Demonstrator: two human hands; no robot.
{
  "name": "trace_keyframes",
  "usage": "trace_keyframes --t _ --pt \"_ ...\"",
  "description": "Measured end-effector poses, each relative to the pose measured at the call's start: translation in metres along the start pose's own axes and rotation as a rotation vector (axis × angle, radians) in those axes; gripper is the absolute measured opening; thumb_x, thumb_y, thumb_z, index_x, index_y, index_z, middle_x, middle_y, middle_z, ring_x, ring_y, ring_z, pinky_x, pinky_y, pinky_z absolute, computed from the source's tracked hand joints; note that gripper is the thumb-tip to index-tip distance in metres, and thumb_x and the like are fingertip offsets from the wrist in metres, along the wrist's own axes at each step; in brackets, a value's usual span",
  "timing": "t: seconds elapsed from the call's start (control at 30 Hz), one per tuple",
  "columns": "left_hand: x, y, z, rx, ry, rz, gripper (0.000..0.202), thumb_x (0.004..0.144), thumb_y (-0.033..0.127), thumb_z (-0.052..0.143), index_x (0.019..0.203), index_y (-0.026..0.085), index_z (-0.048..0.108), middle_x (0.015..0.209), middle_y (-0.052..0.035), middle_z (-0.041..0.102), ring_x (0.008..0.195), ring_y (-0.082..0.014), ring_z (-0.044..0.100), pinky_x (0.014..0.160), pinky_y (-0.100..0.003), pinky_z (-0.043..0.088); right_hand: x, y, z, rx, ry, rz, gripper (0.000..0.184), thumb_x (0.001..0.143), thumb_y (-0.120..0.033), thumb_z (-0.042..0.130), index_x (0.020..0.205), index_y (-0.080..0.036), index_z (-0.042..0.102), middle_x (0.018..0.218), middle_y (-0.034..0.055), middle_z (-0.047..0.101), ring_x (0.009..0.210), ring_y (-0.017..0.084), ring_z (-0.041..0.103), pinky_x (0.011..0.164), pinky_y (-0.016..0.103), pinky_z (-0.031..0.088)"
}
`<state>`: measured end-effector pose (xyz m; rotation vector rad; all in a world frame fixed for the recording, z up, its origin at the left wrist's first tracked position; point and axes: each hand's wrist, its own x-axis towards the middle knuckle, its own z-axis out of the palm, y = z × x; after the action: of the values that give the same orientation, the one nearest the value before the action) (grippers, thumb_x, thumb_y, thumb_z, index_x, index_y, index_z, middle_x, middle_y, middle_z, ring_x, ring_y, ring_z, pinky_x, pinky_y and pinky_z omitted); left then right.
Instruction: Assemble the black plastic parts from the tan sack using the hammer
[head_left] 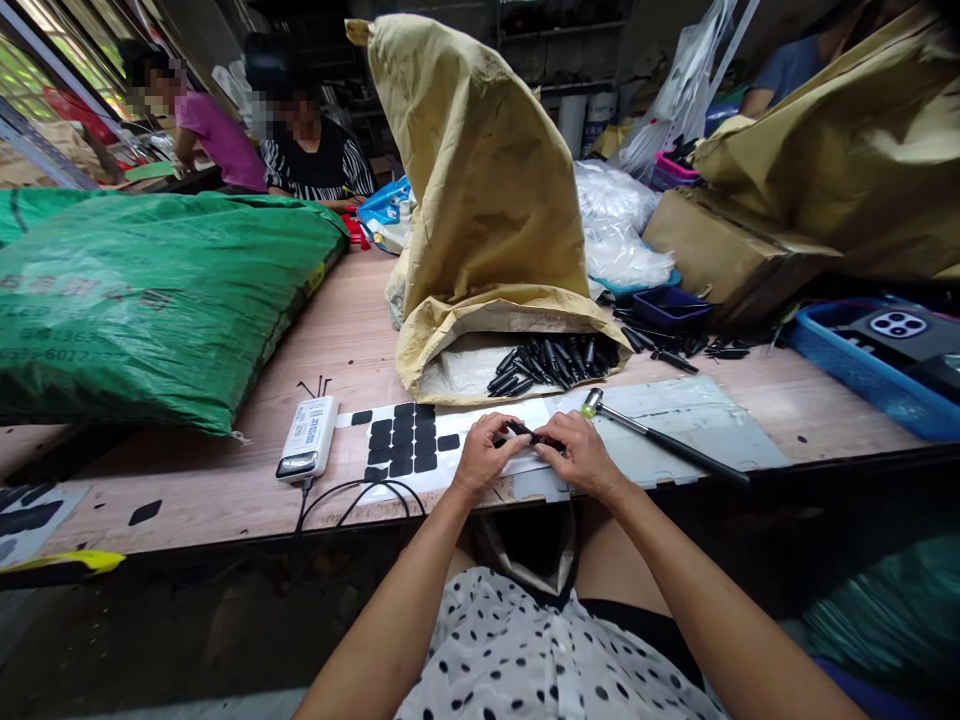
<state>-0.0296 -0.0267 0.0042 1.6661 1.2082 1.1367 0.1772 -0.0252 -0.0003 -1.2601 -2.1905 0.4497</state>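
My left hand [486, 452] and my right hand [579, 452] meet at the table's near edge, both pinched on one small black plastic part [534, 436] held between them. Just left of my hands lies a white backing sheet with several black square pads [409, 440]. Behind my hands a tan paper sack [487, 200] lies open, with a pile of the same black parts [555, 362] spilling from its mouth. A small hammer [660, 440] rests on a grey metal plate [690, 420] right of my right hand.
A white power bank [307, 437] with a black cable lies at left. A big green woven sack [150, 290] fills the left side. Cardboard boxes, a blue tray [862, 370] with a phone, and clear bags stand right. Two people sit at the far left.
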Motion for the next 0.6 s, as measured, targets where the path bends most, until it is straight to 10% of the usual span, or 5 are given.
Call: trace_keyframes --t 0.3,0.43,0.6 --pt "0.000 -0.006 -0.001 -0.283 0.000 -0.194 0.031 0.083 0.043 0.075 0.095 0.015 0.072 0.085 -0.0043 0.073 0.072 -0.0135 0.062 0.066 -0.023 0.047 0.000 0.008 -0.021 0.071 0.172 -0.006 0.018 0.090 -0.028 0.062 0.104 -0.021 0.072 0.093 0.0055 0.067 0.091 0.022 0.056 0.088 0.037 0.042" --pt "-0.001 -0.008 0.000 -0.374 0.006 -0.226 0.030 0.082 0.041 0.076 0.094 0.014 0.071 0.085 -0.0045 0.073 0.074 -0.0132 0.062 0.067 -0.022 0.047 -0.006 0.042 -0.041 -0.239 0.438 0.289 0.022 0.091 -0.027 0.057 0.103 -0.019 0.073 0.097 0.0089 0.067 0.091 0.024 0.055 0.086 0.038 0.040" --pt "0.001 -0.010 0.000 -0.264 0.035 -0.179 0.027 0.084 0.042 0.074 0.088 0.015 0.069 0.083 -0.0033 0.070 0.074 -0.0134 0.060 0.071 -0.024 0.049 -0.013 0.062 -0.046 -0.586 0.336 0.439 0.026 0.097 -0.033 0.049 0.099 -0.019 0.072 0.098 0.0096 0.066 0.090 0.024 0.052 0.076 0.036 0.032"
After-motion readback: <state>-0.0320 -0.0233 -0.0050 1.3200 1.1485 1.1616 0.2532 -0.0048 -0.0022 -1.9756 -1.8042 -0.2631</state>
